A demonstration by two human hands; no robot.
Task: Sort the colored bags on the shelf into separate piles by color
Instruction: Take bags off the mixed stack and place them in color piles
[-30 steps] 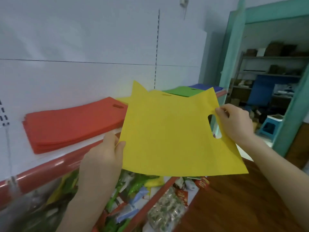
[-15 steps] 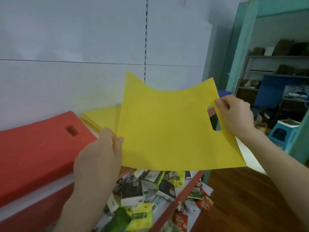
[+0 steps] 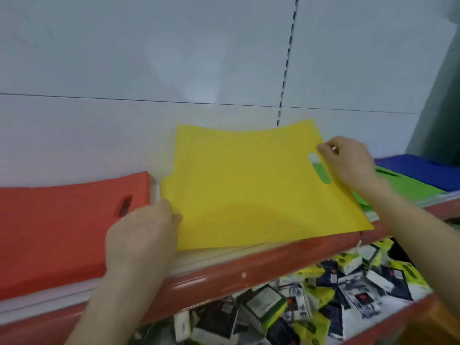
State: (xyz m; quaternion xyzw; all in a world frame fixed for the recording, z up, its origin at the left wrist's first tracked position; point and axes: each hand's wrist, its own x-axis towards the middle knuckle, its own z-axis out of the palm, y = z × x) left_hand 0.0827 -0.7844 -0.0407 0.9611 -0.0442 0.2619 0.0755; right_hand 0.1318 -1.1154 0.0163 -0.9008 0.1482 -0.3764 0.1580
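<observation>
One yellow bag (image 3: 249, 190) in two hands (image 3: 142, 235) (image 3: 348, 163)

We show a plain yellow flat fabric bag (image 3: 249, 190), with green visible through its slot handle, alongside a plain red stack of flat bags (image 3: 62, 220), a bright green stack (image 3: 410, 185) and a deep blue stack (image 3: 423, 168). We also mark the glossy red shelf rim (image 3: 249, 270), the pale grey-white back panel (image 3: 174, 58) with its dark dashed vertical line, and the small boxes (image 3: 348, 290) printed in black, white and lime-yellow.

Bag (image 3: 249, 190) seemingly over pile (image 3: 166, 189) on shelf (image 3: 249, 268)
</observation>
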